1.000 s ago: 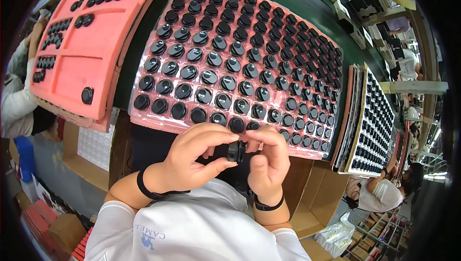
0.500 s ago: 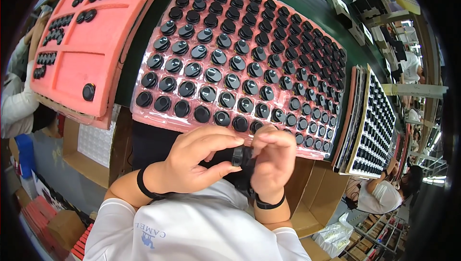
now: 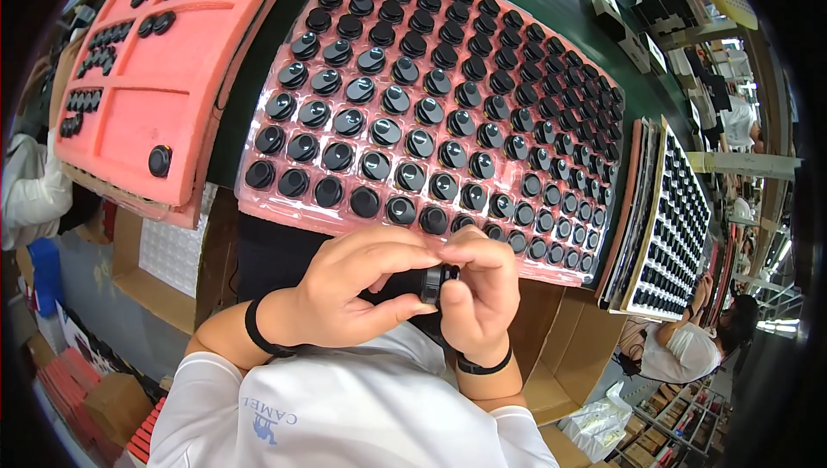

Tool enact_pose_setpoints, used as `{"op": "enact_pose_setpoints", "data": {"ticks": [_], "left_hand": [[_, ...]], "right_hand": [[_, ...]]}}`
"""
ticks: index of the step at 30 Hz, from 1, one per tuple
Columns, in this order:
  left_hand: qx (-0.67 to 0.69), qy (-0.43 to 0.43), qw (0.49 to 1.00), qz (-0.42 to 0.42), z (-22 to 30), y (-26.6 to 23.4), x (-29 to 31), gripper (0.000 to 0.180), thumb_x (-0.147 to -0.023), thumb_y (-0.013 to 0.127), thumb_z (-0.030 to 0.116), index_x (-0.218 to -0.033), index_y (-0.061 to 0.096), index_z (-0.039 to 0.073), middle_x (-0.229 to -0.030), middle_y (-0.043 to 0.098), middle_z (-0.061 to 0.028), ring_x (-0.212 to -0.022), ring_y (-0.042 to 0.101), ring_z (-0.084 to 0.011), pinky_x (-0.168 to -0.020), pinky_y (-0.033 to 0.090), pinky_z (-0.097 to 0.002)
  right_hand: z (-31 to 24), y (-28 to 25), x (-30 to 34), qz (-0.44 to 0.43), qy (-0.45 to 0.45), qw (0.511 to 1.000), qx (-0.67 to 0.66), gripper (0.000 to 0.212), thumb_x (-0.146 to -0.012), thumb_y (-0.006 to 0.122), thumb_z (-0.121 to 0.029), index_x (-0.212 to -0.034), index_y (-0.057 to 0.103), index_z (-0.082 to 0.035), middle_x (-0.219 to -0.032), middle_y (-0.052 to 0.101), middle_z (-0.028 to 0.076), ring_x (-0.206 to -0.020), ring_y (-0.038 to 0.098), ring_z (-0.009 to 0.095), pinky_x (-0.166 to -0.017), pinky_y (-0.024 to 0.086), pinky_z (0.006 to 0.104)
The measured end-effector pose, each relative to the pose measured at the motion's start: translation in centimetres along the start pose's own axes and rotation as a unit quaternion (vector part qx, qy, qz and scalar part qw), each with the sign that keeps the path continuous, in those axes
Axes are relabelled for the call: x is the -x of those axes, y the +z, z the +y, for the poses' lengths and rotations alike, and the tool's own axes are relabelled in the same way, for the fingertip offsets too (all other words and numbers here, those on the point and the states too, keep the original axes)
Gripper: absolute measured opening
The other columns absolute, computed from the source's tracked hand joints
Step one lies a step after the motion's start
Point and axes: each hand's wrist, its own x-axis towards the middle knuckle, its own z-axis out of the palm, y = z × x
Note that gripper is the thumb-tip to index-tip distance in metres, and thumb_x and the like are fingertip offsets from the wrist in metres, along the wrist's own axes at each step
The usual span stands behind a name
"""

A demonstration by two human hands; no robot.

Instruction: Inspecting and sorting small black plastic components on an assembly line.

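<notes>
Pinching with the left hand [image 3: 366, 283], thumb below and fingers above, around the left side of a black round part [image 3: 430, 286], turned edge-on between both hands. Curled in with the right hand [image 3: 482, 294], thumb and forefinger closed about the right end of the same part; hard to make out exactly where touching, behind the thumb.

Best held, probably, with steady pressure from the left hand, leaving the finer adjusting to the right. Grip by the rim rather than the flat faces, to avoid smudging. Line up both hands squarely before pressing or turning; likely to go crooked if pushed from one side only. Support from below with the left thumb, and ease off at any sign of binding.

Work just short of the tray [image 3: 297, 221], directly beyond both hands on the green tabletop [image 3: 541, 7]. Raise the knuckles slightly, so as not to nudge the similar black parts [image 3: 363, 202] in the nearest row, just past the fingers. Avoid swinging the left elbow toward the pink foam board [image 3: 121, 154], well to the left of the left hand. Check the rim all round before loosening either hand.
</notes>
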Motion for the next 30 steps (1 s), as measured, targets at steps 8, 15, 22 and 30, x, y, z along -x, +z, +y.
{"op": "enact_pose_setpoints", "data": {"ticks": [8,15,22,30], "left_hand": [[0.031,-0.021,0.999,-0.010,0.2,-0.1,-0.1,0.040,-0.075,0.075,0.013,-0.111,0.061,0.001,-0.109,0.062,-0.0141,-0.061,0.052,-0.0112,-0.049,0.042,-0.0216],[0.034,-0.014,0.999,0.014,-0.2,0.0,0.3,0.042,-0.076,0.076,0.014,-0.113,0.060,0.000,-0.108,0.061,-0.0139,-0.058,0.048,-0.0086,-0.047,0.040,-0.0205],[0.056,-0.051,0.997,-0.006,-0.4,0.1,0.3,0.044,-0.078,0.075,0.017,-0.115,0.058,0.000,-0.104,0.060,-0.0108,-0.055,0.044,-0.0086,-0.049,0.038,-0.0214],[0.084,-0.111,0.990,-0.023,-0.7,-0.1,0.0,0.045,-0.086,0.067,0.023,-0.121,0.052,-0.001,-0.105,0.057,-0.0096,-0.061,0.044,-0.0094,-0.061,0.041,-0.0229]], "right_hand": [[-0.2,0.1,0.1,-0.004,0.024,0.999,0.032,0.035,-0.087,0.062,-0.018,-0.112,0.048,0.001,-0.081,0.050,0.004,-0.070,0.043,0.012,-0.065,0.036,0.0255],[-0.3,-0.7,0.0,-0.012,0.027,0.999,0.028,0.038,-0.082,0.069,-0.015,-0.110,0.051,0.002,-0.082,0.051,0.005,-0.069,0.043,0.014,-0.063,0.038,0.0279],[-0.8,-1.5,-0.4,-0.073,-0.038,0.972,0.218,0.033,-0.080,0.072,-0.023,-0.099,0.058,0.000,-0.090,0.053,0.009,-0.081,0.047,0.017,-0.073,0.038,0.0274],[-1.6,-3.1,-1.7,-0.085,-0.028,0.945,0.314,0.029,-0.072,0.073,-0.007,-0.099,0.061,-0.001,-0.093,0.059,0.012,-0.081,0.055,0.025,-0.072,0.044,0.0328]]}}
